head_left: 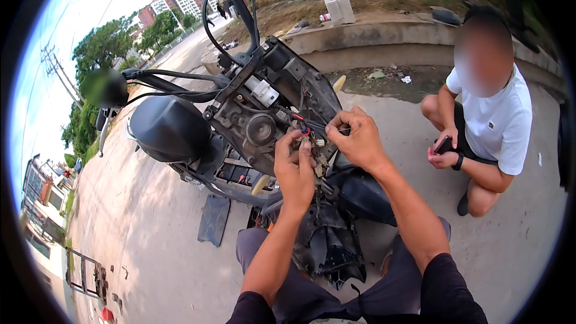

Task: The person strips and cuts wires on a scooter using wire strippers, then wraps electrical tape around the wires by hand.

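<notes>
Both hands are at the opened front of a dark scooter [279, 81], among its exposed wires. My left hand [295, 165] is closed, with thumb and fingers pinching a bundle of wires [306, 131] with red and blue parts. To its right, my right hand [359, 138] pinches something dark and thin near the wires, too small to name. White connectors [321, 142] hang between the two hands. A round black horn-like part [261, 129] and a white cylindrical part [262, 92] sit on the scooter's frame to the left.
A person [495, 108] in a white shirt squats at the right, holding a phone [443, 145]. The black seat [169, 127] is at the left. A dark flat panel [213, 220] lies on the ground. Behind runs a low concrete kerb [384, 37].
</notes>
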Motion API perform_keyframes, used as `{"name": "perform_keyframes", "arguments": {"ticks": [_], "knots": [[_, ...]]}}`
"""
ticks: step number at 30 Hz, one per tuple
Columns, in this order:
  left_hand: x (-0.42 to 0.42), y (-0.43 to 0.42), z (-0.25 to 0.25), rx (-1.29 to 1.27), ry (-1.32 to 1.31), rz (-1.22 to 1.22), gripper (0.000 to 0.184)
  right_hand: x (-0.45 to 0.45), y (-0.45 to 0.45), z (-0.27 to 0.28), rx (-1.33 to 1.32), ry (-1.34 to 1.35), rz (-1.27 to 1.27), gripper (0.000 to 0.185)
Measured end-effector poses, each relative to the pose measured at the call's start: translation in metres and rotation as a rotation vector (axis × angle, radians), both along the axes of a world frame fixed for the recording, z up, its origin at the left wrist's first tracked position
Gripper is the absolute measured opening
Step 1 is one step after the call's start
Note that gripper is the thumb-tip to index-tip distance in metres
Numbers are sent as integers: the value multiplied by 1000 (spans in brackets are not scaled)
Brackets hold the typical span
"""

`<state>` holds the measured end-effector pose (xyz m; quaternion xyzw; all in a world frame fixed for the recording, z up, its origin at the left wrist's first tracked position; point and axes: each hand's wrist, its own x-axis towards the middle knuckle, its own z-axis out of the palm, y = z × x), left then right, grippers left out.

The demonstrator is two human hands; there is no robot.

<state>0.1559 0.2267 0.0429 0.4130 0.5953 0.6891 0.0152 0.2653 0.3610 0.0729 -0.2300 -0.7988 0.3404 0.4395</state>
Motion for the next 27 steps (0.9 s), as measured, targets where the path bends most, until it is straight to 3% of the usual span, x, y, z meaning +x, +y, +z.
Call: {"name": "perform_keyframes", "arguments": {"ticks": [10,16,22,27], "knots": [[-12,12,30,-47,-282,-55,35,-7,4,-4,-304,112,195,23],[-9,12,30,6,-374,-118,34,-6,-6,1,-130,178,183,21],[-20,12,34,9,-570,-170,35,-2,-28,13,-26,72,144,19],[-23,11,23,36,-552,-66,28,-10,-30,7,-36,24,139,22]]}}
